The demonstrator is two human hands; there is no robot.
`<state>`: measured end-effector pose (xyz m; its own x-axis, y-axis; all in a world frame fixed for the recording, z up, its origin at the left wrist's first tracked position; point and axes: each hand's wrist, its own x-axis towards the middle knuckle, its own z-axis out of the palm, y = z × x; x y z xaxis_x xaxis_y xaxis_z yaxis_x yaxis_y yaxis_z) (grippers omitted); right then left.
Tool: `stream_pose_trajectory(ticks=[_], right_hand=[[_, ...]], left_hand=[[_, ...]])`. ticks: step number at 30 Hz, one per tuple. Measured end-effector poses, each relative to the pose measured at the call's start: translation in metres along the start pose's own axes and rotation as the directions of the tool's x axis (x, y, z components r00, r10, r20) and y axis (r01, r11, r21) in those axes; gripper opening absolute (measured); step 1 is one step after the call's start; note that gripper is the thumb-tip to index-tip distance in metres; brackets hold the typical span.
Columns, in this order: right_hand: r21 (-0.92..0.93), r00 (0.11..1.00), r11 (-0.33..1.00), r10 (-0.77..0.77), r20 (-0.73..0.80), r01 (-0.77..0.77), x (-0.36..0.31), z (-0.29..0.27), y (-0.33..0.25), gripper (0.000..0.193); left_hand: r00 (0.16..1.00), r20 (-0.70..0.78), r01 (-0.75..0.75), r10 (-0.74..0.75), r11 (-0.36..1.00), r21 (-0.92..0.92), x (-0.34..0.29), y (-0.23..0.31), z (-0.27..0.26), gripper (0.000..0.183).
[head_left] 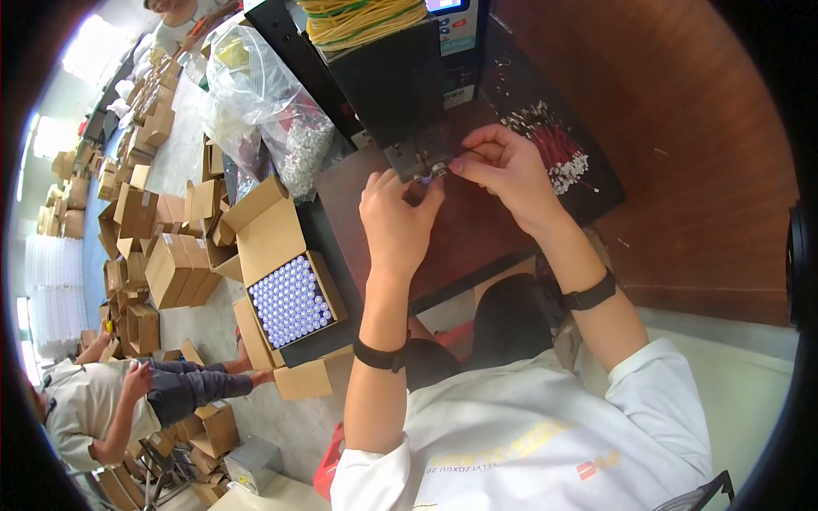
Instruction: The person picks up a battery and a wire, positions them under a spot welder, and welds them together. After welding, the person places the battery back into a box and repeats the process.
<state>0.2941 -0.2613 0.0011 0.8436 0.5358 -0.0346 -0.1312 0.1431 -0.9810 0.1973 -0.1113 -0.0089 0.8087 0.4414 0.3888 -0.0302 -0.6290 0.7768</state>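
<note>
My left hand [395,223] is closed, thumb and fingertips pinching a small purple battery cell [426,180] under the head of a black bench machine [390,85]. The cell's end meets the small metal parts [419,158] below that head; whether it touches them I cannot tell. To its right, my right hand [514,175] has thumb and forefinger pinched close to the cell's end. What lies between those fingertips is too small to make out. A pile of red wire leads with white plugs [562,157] lies beyond my right hand.
Left of the dark red work board [358,192] stands an open carton [271,223] with rows of purple cells [290,302]. A clear plastic bag [256,77] of white parts sits behind it. Yellow-green wire [362,21] tops the machine. Another person [111,409] stands at the left among cartons.
</note>
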Motion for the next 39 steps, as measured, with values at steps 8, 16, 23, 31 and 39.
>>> stream_pose_trajectory(ticks=[8,16,23,31,39], right_hand=[[-0.027,0.999,1.000,0.004,-0.041,-0.005,-0.028,-0.018,-0.015,0.028],[-0.362,0.907,0.929,-0.084,-0.412,-0.079,-0.160,-0.152,-0.035,0.026],[-0.960,0.953,0.211,-0.201,-0.227,-0.184,-0.201,-0.235,0.020,0.026],[-0.860,0.973,0.509,-0.172,-0.156,-0.048,-0.065,-0.169,-0.006,0.027],[-0.916,0.992,0.401,0.108,0.073,0.023,-0.064,-0.205,-0.014,0.035]], left_hand=[[0.987,0.125,-0.111,0.101,0.991,0.074,-0.004,0.001,-0.002,0.022],[0.968,0.218,-0.134,0.126,0.991,0.021,-0.005,0.003,-0.006,0.019],[0.972,0.204,-0.127,0.121,0.992,0.019,-0.006,0.005,-0.004,0.017],[0.957,0.192,-0.248,0.218,0.958,0.145,-0.018,0.003,-0.005,0.016],[0.997,-0.074,-0.002,0.003,1.000,0.012,-0.074,-0.007,-0.091,0.017]])
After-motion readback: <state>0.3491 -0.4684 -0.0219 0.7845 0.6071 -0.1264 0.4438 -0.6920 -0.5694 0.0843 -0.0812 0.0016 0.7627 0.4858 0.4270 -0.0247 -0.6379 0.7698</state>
